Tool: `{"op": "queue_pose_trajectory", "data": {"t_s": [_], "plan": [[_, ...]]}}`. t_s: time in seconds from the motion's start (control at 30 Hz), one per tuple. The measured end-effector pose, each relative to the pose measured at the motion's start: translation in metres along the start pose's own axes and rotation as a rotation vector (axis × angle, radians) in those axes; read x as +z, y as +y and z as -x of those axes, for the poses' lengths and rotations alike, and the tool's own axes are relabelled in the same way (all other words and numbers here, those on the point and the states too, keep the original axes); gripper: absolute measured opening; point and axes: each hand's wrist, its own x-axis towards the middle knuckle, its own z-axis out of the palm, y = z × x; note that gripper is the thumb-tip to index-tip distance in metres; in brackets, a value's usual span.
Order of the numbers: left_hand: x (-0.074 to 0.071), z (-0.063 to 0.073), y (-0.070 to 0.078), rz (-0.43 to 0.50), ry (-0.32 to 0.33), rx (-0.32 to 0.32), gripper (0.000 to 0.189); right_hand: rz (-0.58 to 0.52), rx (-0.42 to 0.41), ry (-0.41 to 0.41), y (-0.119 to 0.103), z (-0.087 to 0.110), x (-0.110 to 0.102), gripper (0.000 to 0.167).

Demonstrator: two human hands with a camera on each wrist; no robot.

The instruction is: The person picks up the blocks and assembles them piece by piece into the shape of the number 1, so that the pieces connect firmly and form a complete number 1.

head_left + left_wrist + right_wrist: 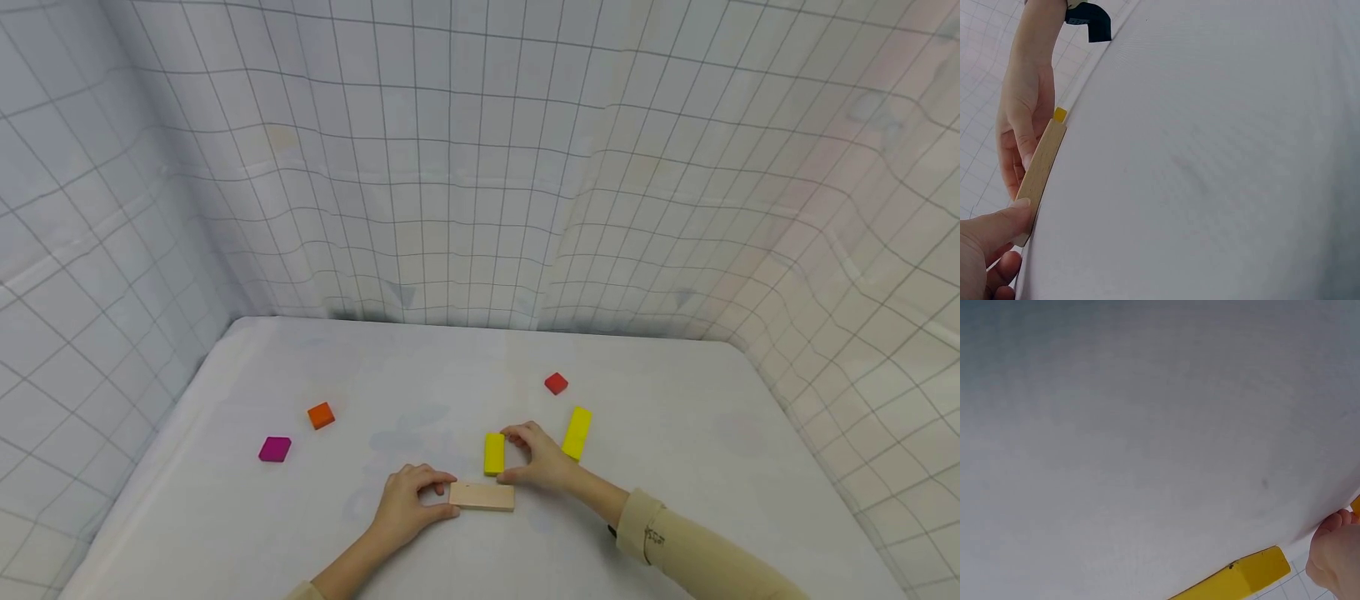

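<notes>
My left hand pinches the left end of a plain wooden block, the thumb on its near side and the index finger on its far side. The left wrist view shows the thumb against this wooden block. Just beyond it lies a short yellow block. My right hand holds that block from the right, fingertips at its far end and thumb at its near end. In the right wrist view only part of the right hand shows, beside a sliver of yellow at the frame's edge.
A second, longer yellow block lies right behind the right hand. Farther back is a small red block. On the left lie an orange block and a purple block. A gridded curtain surrounds the white table.
</notes>
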Motion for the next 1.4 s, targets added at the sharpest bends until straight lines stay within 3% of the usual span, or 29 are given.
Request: {"op": "queue_pose_trajectory", "data": {"t_s": [0.53,1.03,1.4], "plan": [[0.001,0.0,-0.001,-0.019,0.025,0.034,0.03,-0.002,-0.056,0.045,0.007,-0.008,-0.001,0.034],[0.001,0.0,0.001,-0.031,0.026,0.035,0.029,0.024,-0.039,-0.021,-0.005,-0.013,0.0,0.033],[0.001,0.0,0.001,-0.042,-0.004,-0.012,0.03,0.021,-0.018,-0.053,-0.006,-0.014,0.002,0.033]]}}
